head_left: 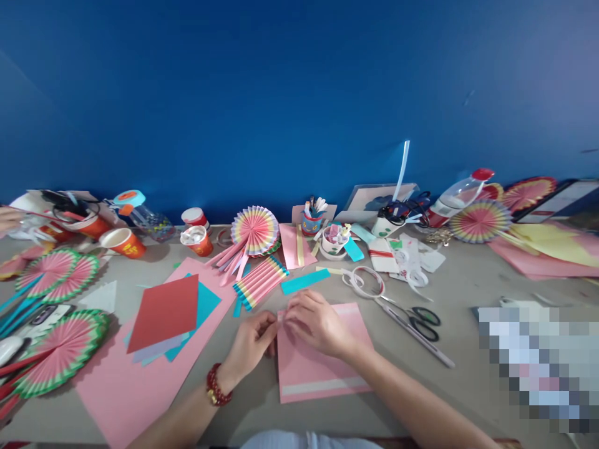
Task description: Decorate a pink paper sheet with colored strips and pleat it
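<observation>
A pink sheet of paper [322,365] lies in front of me, with a whitish strip of tape [325,385] near its lower edge and another along its top. My left hand [250,346], with a red beaded bracelet [218,385] on the wrist, is curled at the sheet's left edge, thumb and fingers closed on it. My right hand [318,324] rests over the upper left corner, fingers bent and together against the paper; its fingertips are partly hidden. Just beyond sit a pleated pink strip with blue-yellow edges [261,282] and a blue paper strip [306,282].
Scissors [423,323], a slim pen-like tool [416,333] and a tape roll [369,282] lie to the right. Red paper [163,312] tops a stack at left, near pleated paper fans [65,352]. Cups [123,242] and a bottle [456,199] line the blue wall. Another person's hand [9,219] shows far left.
</observation>
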{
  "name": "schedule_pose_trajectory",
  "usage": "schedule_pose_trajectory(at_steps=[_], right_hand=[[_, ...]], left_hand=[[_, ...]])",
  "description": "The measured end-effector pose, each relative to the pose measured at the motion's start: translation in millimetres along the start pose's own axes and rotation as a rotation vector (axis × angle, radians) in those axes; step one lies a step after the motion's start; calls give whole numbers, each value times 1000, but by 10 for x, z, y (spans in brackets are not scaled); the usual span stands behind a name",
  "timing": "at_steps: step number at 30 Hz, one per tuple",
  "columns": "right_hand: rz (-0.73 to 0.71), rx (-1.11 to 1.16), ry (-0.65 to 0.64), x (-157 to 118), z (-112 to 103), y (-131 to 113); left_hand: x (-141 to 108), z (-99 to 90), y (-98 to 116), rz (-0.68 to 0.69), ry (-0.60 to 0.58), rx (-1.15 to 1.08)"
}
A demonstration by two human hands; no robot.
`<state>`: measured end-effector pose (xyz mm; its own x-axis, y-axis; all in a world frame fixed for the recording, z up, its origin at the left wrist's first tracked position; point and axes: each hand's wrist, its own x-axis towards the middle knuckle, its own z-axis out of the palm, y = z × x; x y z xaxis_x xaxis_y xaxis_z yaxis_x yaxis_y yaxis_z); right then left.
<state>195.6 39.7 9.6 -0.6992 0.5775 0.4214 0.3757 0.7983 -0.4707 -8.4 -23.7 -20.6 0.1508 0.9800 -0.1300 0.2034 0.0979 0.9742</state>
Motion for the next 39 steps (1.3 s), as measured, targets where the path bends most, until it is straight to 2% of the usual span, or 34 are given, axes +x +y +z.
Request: schedule_pose_trajectory(at_steps=[10, 20, 25, 31, 39], right_hand=[[17, -21, -16, -30, 146, -23], [40, -49, -28, -25, 161, -69], [34, -36, -11, -18, 180, -78], [75, -76, 30, -41, 265, -131], [8, -66, -37, -37, 163, -71]], left_hand=[[-32, 12, -5, 41, -40, 31], [-37, 14, 22, 87, -39, 162], [-35, 14, -5, 68, -40, 165], [-57, 8, 27, 95, -31, 274], [-65, 4, 26, 81, -31, 261]])
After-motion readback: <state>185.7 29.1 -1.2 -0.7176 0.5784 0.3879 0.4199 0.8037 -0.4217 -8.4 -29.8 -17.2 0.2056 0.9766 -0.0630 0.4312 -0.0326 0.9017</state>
